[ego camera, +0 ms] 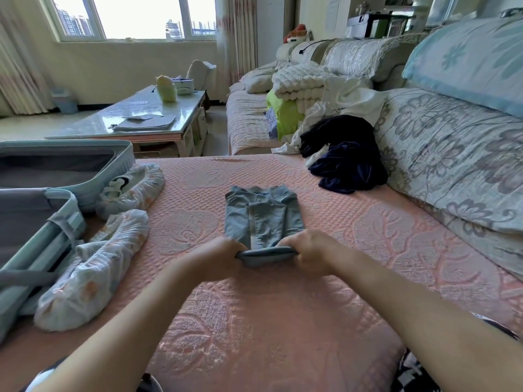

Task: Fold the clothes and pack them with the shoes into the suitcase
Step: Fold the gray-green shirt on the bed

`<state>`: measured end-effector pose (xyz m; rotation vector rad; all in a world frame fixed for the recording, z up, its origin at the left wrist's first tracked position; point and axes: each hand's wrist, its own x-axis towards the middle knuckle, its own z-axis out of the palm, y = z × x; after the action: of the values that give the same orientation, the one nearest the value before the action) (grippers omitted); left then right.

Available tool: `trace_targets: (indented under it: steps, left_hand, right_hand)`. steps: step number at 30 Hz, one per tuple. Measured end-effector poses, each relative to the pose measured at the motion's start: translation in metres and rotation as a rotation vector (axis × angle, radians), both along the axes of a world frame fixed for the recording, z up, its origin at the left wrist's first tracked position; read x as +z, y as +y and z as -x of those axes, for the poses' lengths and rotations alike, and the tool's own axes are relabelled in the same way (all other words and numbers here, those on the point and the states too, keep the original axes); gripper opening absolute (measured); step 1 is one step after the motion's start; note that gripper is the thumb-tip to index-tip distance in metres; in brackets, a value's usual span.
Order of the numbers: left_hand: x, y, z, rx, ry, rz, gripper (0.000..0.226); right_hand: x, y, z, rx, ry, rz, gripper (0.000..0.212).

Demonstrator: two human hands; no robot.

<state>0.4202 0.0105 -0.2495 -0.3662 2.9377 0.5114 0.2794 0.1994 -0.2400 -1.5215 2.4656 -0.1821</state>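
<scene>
Blue-grey garment (263, 219) lies folded narrow on the pink sofa cover (368, 250) — left hand (222, 257) and right hand (310, 250) each curl round a corner of its turned-up near edge; open suitcase (56, 176) and wrapped shoes (93, 267) lie well left

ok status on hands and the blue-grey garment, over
Left hand and right hand both grip near edge of blue-grey garment. Garment partly folded on pink cover. Suitcase open at left; bagged shoes lie between it and garment.
</scene>
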Motion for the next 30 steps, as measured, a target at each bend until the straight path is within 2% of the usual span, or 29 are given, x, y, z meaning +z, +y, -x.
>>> trace_targets:
  steps: [3,5,8,9,11,13,15,17,18,20,23,25,28,30]
  left_hand:
    - [0.027,-0.006,-0.009,0.020,-0.101,-0.197,0.016]
    - [0.033,-0.012,-0.016,0.054,-0.081,-0.359,0.012]
    - [0.028,-0.022,-0.011,0.261,0.194,-0.627,0.012]
    - [0.024,-0.025,-0.005,0.343,0.317,-0.654,0.015]
    - [0.016,-0.026,0.009,0.436,0.477,-0.467,0.015]
    - [0.007,-0.017,0.020,0.448,0.551,-0.123,0.026]
    - [0.002,-0.004,0.028,0.298,0.656,0.231,0.041]
    - [-0.006,0.012,0.038,0.000,0.691,0.454,0.042]
    - [-0.011,0.020,0.042,-0.128,0.662,0.476,0.036]
    - [-0.025,0.029,0.046,-0.192,0.541,0.439,0.037]
    - [-0.041,0.029,0.043,-0.086,0.324,0.424,0.060]
    - [-0.044,0.023,0.042,-0.033,0.208,0.349,0.074]
    - [-0.044,0.015,0.049,0.001,0.152,0.189,0.060]
    - [-0.041,0.006,0.054,0.063,0.170,0.011,0.050]
  right_hand:
    - [0.013,0.012,0.007,-0.021,-0.290,0.062,0.010]
    - [0.015,0.017,0.010,-0.042,-0.365,0.161,0.009]
    - [0.009,0.014,0.023,-0.163,-0.336,0.372,0.013]
    - [0.006,0.011,0.028,-0.227,-0.324,0.437,0.012]
    - [-0.001,0.004,0.038,-0.352,-0.321,0.517,0.010]
    - [-0.009,-0.003,0.045,-0.415,-0.316,0.526,0.009]
    - [-0.019,-0.010,0.049,-0.432,-0.294,0.493,0.007]
    - [-0.029,-0.015,0.049,-0.434,-0.270,0.464,0.012]
    - [-0.034,-0.017,0.049,-0.440,-0.251,0.460,0.014]
    - [-0.040,-0.021,0.049,-0.462,-0.192,0.473,0.017]
    - [-0.046,-0.025,0.052,-0.509,-0.083,0.479,0.019]
    - [-0.050,-0.028,0.053,-0.528,0.027,0.446,0.023]
    - [-0.060,-0.031,0.052,-0.458,0.240,0.383,0.028]
    - [-0.064,-0.032,0.052,-0.408,0.298,0.382,0.027]
